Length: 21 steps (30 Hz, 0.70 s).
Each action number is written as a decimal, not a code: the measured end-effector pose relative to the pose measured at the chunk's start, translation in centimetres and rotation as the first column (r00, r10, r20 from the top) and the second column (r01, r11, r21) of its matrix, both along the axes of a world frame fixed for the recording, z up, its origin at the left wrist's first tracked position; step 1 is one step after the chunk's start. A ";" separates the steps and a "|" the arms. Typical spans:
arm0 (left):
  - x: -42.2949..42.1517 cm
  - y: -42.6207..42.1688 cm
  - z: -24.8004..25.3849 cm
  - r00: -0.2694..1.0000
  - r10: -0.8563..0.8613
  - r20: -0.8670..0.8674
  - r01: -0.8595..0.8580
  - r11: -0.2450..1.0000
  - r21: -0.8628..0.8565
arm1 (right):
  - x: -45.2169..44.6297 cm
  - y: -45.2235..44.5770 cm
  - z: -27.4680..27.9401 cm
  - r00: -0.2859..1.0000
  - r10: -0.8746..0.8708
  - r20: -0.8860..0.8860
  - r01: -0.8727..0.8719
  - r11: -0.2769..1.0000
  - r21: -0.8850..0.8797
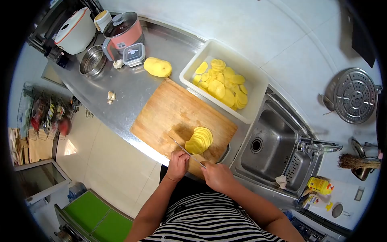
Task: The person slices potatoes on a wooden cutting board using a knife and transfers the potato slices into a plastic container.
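Note:
My right hand [219,176] is closed around the handle of a kitchen knife [180,147], whose blade points away to the upper left over the board. Close against the blade's left side, my left hand [178,164] has its fingers curled and pressed together; what they hold, if anything, is hidden. Overlapping yellow potato slices [199,140] lie on the wooden cutting board [177,105], just beyond the blade. A whole peeled potato [157,67] rests on the steel counter past the board's far left corner.
Behind the board stands a white tub [193,86] with many potato slices [221,86]. A steel sink [268,139] is at the right. Garlic [111,96], a steel bowl [93,61], a lidded glass box [134,54], a pink pot [123,34] and a rice cooker [75,33] occupy the left.

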<state>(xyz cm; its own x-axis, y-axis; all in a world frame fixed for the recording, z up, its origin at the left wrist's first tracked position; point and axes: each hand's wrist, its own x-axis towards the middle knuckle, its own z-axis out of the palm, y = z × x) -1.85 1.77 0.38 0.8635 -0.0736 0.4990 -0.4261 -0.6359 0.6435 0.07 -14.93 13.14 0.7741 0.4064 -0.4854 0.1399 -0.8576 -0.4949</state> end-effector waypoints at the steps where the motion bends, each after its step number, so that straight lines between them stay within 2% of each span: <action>1: 0.0 0.0 -0.1 1.000 -0.005 -0.007 0.005 1.000 -0.004 | 0.0 -0.1 0.2 1.000 -0.004 0.000 0.004 1.000 0.005; 21: 0.0 0.2 -0.3 1.000 0.014 -0.026 -0.014 1.000 0.002 | 1.7 0.8 0.3 0.998 -0.034 -0.058 0.036 0.999 0.037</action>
